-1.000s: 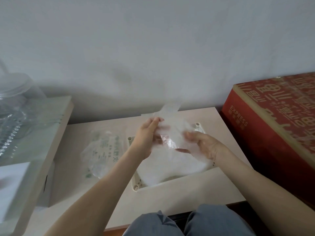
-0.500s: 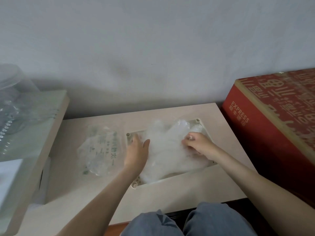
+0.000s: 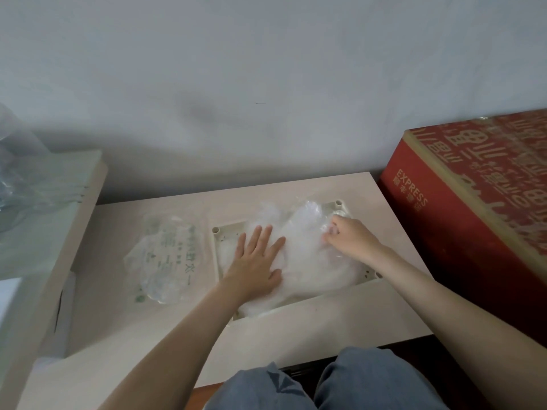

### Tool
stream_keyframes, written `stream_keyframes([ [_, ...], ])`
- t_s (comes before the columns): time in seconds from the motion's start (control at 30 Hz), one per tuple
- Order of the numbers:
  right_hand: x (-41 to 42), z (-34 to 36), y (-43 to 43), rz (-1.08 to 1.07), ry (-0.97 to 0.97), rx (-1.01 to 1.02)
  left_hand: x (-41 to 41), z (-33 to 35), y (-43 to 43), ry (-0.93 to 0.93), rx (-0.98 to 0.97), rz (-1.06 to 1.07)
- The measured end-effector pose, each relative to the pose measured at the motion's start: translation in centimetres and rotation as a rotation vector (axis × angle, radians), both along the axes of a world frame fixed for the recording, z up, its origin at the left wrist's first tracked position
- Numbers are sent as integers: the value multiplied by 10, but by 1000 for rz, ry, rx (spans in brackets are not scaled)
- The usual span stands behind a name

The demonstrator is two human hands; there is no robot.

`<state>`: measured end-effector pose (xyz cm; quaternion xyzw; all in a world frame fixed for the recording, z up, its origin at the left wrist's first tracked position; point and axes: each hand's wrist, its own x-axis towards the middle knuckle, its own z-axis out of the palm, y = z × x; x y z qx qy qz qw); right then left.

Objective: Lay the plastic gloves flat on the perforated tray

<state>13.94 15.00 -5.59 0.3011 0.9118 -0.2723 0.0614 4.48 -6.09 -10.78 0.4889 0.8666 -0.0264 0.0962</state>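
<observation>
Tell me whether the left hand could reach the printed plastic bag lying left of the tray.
Probably yes: the left hand presses flat on the gloves, and the bag lies close beside it, with only the tray rim between.

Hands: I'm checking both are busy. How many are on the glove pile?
2. The left hand presses flat on the left of the plastic gloves in the perforated tray; the right hand pinches them near its far right corner.

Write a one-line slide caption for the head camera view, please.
Left hand presses plastic gloves flat on the perforated tray while right hand pinches them.
</observation>
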Motion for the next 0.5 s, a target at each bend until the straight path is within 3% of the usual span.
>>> stream_keyframes([
  [0.17,0,-7,-3,55,352,432,-5,2,3,-38,-40,33],
  [0.27,-4,-8,-33,304,476,442,-6,2,6,-40,-45,44],
  [0.4,-5,-26,-67,640,321,478,-6,-4,8,-18,-30,36],
  [0.5,-6,-31,-71,523,-9,463,-5,-9,7,4,6,47],
])
